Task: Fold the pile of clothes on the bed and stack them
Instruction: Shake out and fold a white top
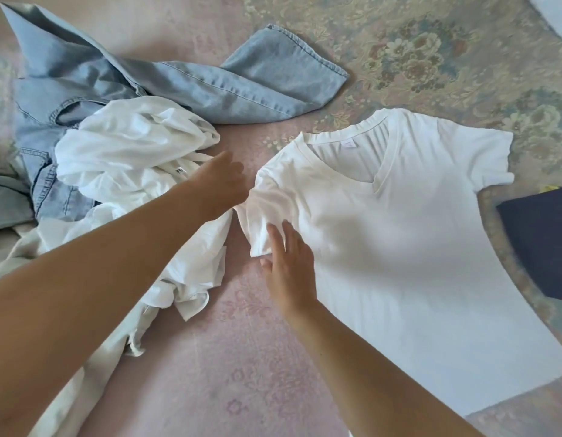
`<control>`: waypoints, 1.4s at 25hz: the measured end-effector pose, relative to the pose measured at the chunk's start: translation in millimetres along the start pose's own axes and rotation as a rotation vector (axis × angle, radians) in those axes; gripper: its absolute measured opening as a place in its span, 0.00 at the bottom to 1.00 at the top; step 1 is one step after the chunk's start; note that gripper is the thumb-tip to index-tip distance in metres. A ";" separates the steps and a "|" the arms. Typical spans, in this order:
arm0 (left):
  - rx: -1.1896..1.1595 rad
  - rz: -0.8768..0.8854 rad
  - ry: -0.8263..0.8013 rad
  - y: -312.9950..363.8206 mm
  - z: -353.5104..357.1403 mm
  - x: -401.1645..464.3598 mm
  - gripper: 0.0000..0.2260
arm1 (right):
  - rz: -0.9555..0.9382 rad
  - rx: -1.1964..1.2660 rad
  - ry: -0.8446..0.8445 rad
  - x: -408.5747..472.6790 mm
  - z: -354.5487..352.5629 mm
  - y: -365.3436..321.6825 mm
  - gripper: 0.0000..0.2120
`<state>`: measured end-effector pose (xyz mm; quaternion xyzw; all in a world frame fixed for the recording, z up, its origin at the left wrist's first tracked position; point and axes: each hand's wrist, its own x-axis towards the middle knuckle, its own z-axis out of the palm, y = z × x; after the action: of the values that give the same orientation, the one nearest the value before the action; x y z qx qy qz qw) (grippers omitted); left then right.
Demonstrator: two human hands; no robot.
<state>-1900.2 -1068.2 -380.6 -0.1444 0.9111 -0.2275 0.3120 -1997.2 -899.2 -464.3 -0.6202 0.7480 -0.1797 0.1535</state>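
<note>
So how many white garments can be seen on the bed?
At least 2: a white V-neck T-shirt spread flat on the right, and crumpled white fabric heaped left against the light blue denim garment. That heap may hold more than one white piece.

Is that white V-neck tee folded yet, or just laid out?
Laid out flat: the white tee shows its neckline and both sleeves, though the near sleeve is bunched.

The left hand (pixel 224 184), fingers curled, pinches the sleeve of the flat white cotton V-neck T-shirt (pixel 399 231). The right hand (pixel 289 266) lies flat, fingers straight, pressing that sleeve's lower edge.
</note>
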 end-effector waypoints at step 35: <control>-1.452 -0.790 0.033 27.7 12.5 128.5 0.18 | 0.811 0.798 0.149 55.5 -29.0 89.3 0.06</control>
<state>-1993.8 -1100.6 -468.0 -0.6165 0.7177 0.3228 0.0248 -2098.4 -936.7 -480.0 -0.1632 0.8091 -0.4183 0.3792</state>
